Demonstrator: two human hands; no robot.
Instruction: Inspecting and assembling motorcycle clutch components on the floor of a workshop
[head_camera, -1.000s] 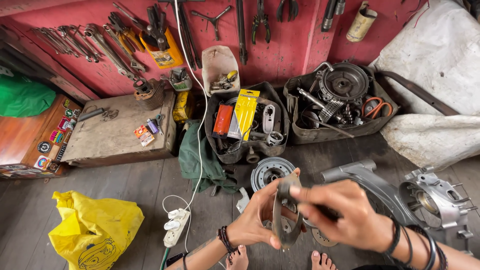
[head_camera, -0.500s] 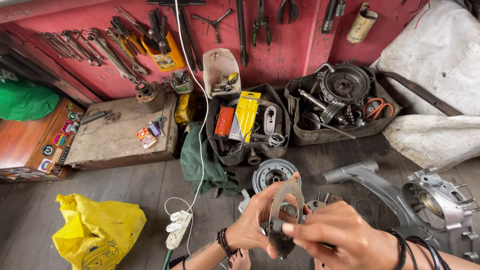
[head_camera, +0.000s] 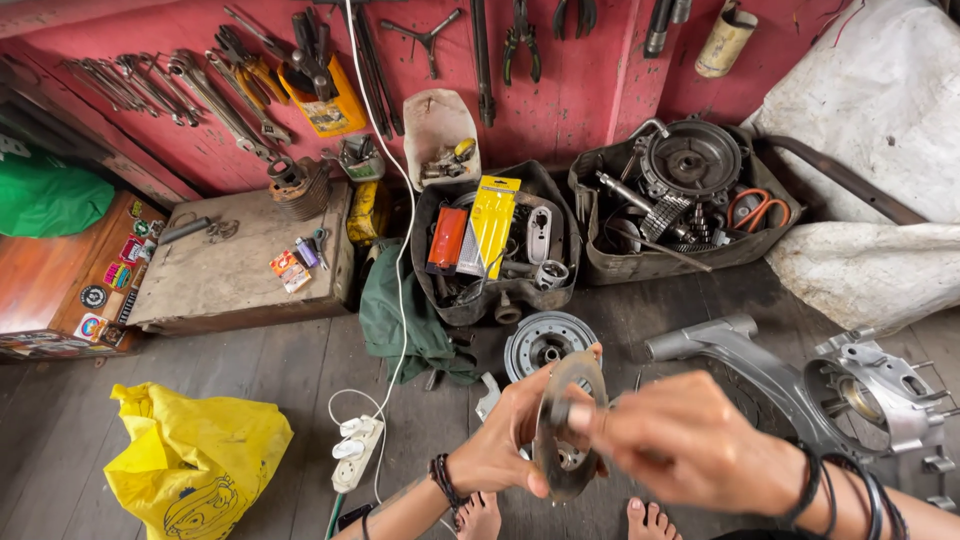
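My left hand (head_camera: 505, 435) grips a round, flat metal disc (head_camera: 565, 425), held on edge in front of me. My right hand (head_camera: 690, 440) pinches the disc's near rim with thumb and fingers. Both wrists wear dark bands. Below the hands my bare toes (head_camera: 560, 515) show on the plank floor. Just beyond the disc a grey metal hub (head_camera: 545, 340) lies on the floor. A silver engine casing (head_camera: 850, 390) sits to the right.
Two black tubs of parts stand by the red wall, one (head_camera: 495, 245) with a yellow package, one (head_camera: 680, 200) with a round housing. Wrenches (head_camera: 180, 85) hang on the wall. A yellow bag (head_camera: 190, 455), white power strip (head_camera: 355, 450), green cloth (head_camera: 405, 320) and wooden box (head_camera: 240, 265) lie left.
My hands have turned the disc from flat-on toward edge-on, and my right hand has slid from its side onto its near rim. The view has shifted slightly.
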